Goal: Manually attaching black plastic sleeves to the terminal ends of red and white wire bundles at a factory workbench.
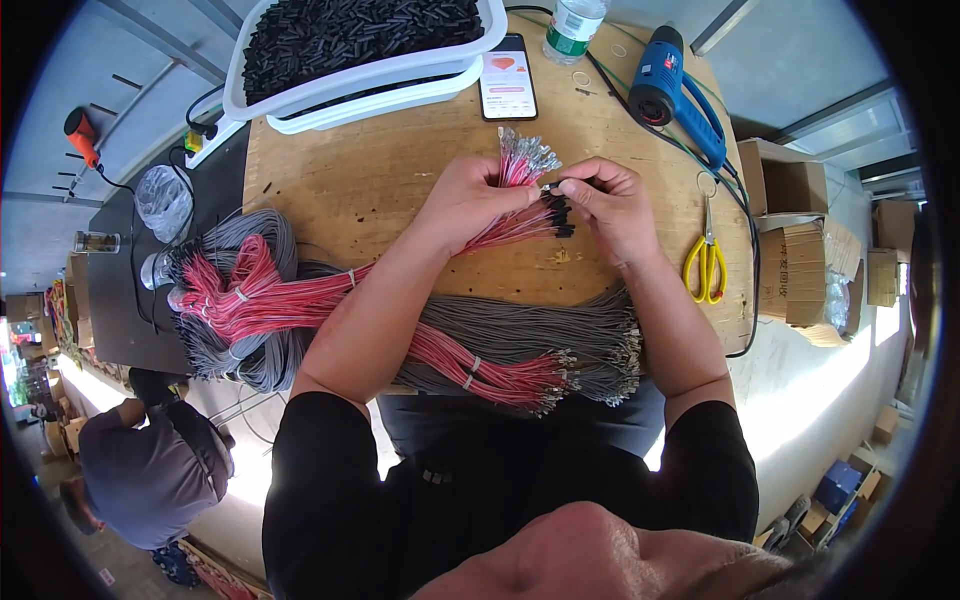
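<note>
My left hand (468, 203) is closed round a bundle of red and pink wires (522, 172) whose bare metal terminals fan out above the fingers. Just right of it, my right hand (612, 208) pinches a small black sleeve (553, 187) at a terminal held between the fingertips of both hands. Below the fingers, several wires of the bundle end in black sleeves (562, 218). Under my forearms lie thick bundles of grey wires (520, 318) and another tied red bundle (490, 372), both with metal terminals at their right ends.
A white bin (375, 88) full of black sleeves stands at the far left, with a phone (508, 85) and bottle (572, 30) beside it. To the right are a blue heat gun (660, 80), yellow-handled scissors (707, 268) and cardboard boxes (800, 260). Another person (150, 465) bends at lower left.
</note>
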Demonstrator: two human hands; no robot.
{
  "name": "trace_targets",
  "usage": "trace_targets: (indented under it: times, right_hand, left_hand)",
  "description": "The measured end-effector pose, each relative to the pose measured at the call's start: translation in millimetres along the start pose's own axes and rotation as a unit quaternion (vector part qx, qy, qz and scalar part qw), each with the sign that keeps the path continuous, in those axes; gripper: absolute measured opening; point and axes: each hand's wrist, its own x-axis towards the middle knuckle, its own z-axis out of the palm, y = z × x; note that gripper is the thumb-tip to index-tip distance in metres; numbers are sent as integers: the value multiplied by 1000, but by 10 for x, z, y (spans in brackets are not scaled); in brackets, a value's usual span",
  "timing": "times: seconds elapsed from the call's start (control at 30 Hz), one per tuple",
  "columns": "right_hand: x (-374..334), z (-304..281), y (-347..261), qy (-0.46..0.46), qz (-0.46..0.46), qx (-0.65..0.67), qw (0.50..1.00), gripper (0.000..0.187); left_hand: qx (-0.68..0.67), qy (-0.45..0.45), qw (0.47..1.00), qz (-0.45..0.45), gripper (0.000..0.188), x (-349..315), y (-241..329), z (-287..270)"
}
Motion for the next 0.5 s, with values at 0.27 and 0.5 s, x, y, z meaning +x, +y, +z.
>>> trace_targets:
  times: [0.27, 0.5]
  right_hand:
    - [1, 15, -11, -3, -2, -13, 1000, 10]
    - [-6, 1, 15, 7, 4, -27, 1000, 10]
  left_hand:
    - [2, -3, 1000, 4, 23, 5, -6, 0]
    - [0, -2, 1000, 12, 24, 6, -38, 10]
